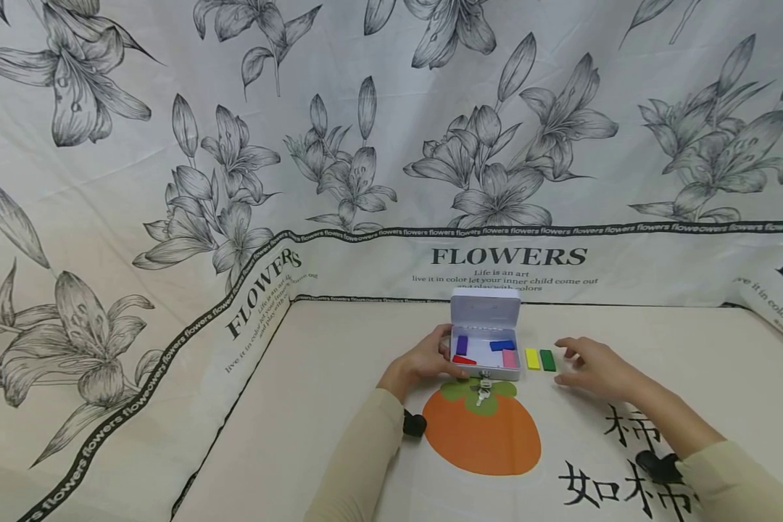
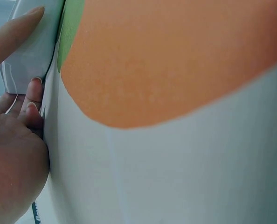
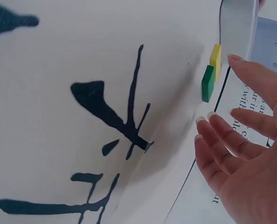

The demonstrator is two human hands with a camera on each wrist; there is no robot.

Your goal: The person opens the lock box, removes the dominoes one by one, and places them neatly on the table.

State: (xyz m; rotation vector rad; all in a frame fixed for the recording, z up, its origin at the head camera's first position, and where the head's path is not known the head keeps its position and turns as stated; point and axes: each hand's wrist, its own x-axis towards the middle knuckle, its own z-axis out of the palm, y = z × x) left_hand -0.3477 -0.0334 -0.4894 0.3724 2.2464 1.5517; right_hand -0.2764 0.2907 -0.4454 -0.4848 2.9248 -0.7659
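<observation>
A small pale-lilac lidded box stands on the cloth with its lid raised. Inside lie a purple block, a blue block, a pink block and a red block. My left hand grips the box at its left end, thumb along the front and fingers round the side. To the right of the box, a yellow block and a green block lie side by side. My right hand hovers just right of the green block, fingers spread and holding nothing.
Small keys hang from the latch at the box's front. The white tablecloth carries a printed orange persimmon and black characters. A flower-printed curtain rises behind and to the left of the table.
</observation>
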